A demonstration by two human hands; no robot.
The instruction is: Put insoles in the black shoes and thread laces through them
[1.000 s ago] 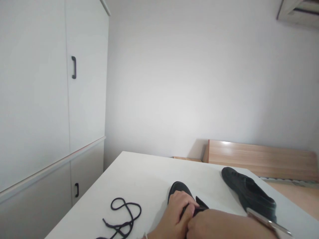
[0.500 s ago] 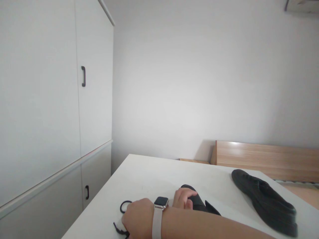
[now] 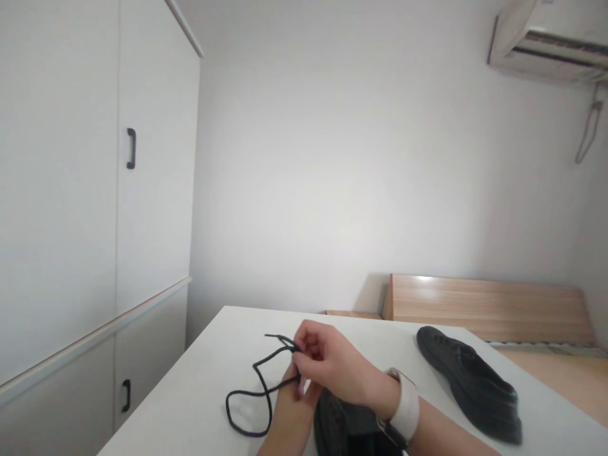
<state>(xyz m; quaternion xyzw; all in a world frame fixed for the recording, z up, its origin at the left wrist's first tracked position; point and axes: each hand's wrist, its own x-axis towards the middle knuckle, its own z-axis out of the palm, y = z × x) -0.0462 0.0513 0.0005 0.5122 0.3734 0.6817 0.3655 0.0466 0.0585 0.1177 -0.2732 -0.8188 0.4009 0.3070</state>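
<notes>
A black shoelace (image 3: 263,380) hangs in loops over the table to the left of my hands. My right hand (image 3: 335,364), on the arm with a pale-strapped watch, pinches it between thumb and bent fingers. Just below, my left hand (image 3: 291,415) is closed on the lace too, its fingertips partly hidden behind the right hand. Beneath my wrists lies a black shoe (image 3: 332,421) with eyelets along its side, partly covered by my right arm and cut off by the lower edge. A second black shoe (image 3: 468,380) rests farther right.
Both shoes are on a white table (image 3: 199,405). To the left stands a white cabinet (image 3: 154,190) with dark handles. Beyond the table is a wooden headboard (image 3: 484,307) against the wall, and an air conditioner (image 3: 551,41) hangs at upper right.
My right hand has moved right and up from the table's left side, bringing the lace along. My left hand has left the shoe's front and met it. The view has shifted rightward.
</notes>
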